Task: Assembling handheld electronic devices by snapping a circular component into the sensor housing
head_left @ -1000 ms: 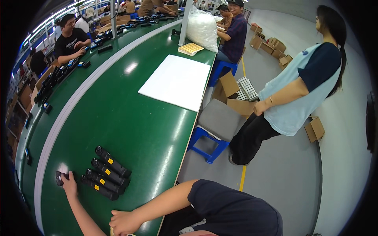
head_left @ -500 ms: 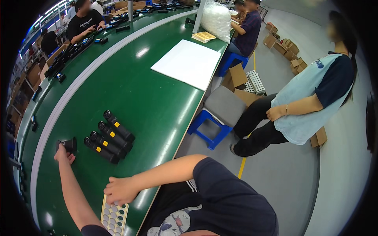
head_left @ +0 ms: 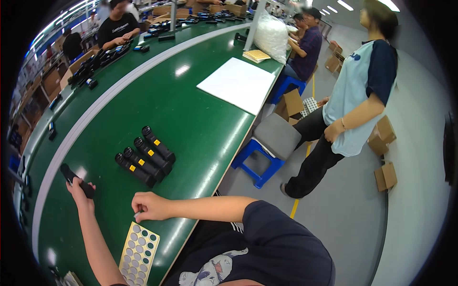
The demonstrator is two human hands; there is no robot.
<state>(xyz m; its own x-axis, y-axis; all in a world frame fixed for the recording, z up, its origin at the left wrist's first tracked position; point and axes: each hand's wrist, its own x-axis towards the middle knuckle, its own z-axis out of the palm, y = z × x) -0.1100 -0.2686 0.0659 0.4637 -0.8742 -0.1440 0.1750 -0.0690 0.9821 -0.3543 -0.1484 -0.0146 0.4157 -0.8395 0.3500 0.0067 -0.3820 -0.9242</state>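
Obs.: over the last sec., the bare right hand [head_left: 151, 206] has come off the cream rectangular sheet of round grey discs [head_left: 146, 229] and is now just above its upper end, fingers closed in a pinch on what appears to be one small, flat, grey disc [head_left: 138, 215]. Sheet lies on the glossy green tabletop [head_left: 143, 100], in front of the person; several positions along its R side are vacant, green showing thru.

The bare left hand [head_left: 82, 195], low over the tabletop near the L, is gripping an elongated matte-black handheld unit [head_left: 69, 172]. Cf. 1 sec. ago: unit was largely hidden by LH; its long body is now in view, lying diagonally. Label side n/v.

Four black tubular units with yellow square labels [head_left: 155, 159] remain side by side between LH and the tabletop edge, untouched; arrangement unchanged.

Assessment: disc pick-up looks complete; both hands loaded, disc & held unit well apart, no contact obs.
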